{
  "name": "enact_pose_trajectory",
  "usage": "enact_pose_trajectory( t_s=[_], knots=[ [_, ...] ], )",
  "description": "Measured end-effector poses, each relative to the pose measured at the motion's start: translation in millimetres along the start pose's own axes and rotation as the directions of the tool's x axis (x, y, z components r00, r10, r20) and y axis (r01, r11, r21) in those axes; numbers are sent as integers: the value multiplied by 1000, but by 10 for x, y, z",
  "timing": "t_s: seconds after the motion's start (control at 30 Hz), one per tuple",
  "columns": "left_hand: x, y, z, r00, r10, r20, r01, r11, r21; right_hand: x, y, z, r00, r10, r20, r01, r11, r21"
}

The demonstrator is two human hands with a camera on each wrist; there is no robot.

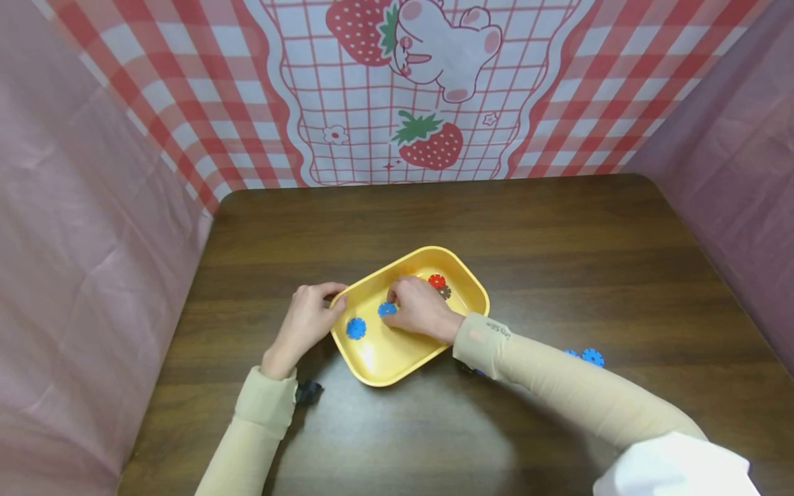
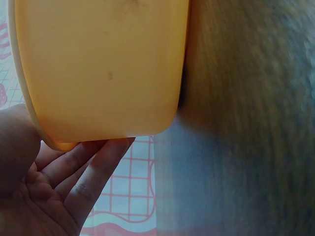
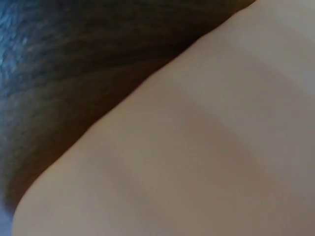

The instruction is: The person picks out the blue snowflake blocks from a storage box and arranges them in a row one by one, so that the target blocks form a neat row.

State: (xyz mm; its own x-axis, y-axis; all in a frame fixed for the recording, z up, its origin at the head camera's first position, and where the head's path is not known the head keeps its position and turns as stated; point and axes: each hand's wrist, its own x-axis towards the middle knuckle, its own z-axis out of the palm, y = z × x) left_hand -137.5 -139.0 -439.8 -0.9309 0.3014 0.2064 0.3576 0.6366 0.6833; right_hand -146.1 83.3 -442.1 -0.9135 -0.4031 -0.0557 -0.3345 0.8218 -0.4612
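In the head view a yellow tray (image 1: 406, 348) stands slanted on the table. My left hand (image 1: 307, 318) grips its left end, thumb over the rim and fingers outside; the left wrist view shows those fingers against the tray's (image 2: 110, 73) outer wall. Inside the tray, my right hand (image 1: 422, 310) pinches a blue notched disc (image 1: 387, 309) between thumb and fingers. Another blue disc (image 1: 356, 328) lies to its left on the tray floor. Beyond the right hand are a red disc (image 1: 437, 281) and a brown one (image 1: 444, 292), partly covered. The right wrist view is a blur.
More blue discs (image 1: 593, 357) lie on the wooden table (image 1: 558, 241) by the right forearm, partly hidden by the sleeve. Something dark and blue peeks out under the right cuff. A checked cloth (image 1: 236, 89) hangs behind the table, with pink cloth at both sides.
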Motion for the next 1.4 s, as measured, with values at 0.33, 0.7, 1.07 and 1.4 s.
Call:
enact_pose_trajectory(
  t_s=[0.33,0.7,1.07,1.4],
  knots=[
    [-17,-9,13,1000,7,-12,-7,1000,-8,-44,1,-45,1000,26,4,-26,994,110],
    [-28,-8,7,1000,-16,2,16,1000,-18,-175,49,-297,998,13,-68,-3,990,139],
    [-22,-8,3,1000,-12,4,12,1000,-19,-409,201,-696,988,26,-154,-5,990,139],
    [-9,9,-7,1000,-18,9,18,1000,-21,-761,556,-981,976,49,-214,-19,990,141]
  ],
)
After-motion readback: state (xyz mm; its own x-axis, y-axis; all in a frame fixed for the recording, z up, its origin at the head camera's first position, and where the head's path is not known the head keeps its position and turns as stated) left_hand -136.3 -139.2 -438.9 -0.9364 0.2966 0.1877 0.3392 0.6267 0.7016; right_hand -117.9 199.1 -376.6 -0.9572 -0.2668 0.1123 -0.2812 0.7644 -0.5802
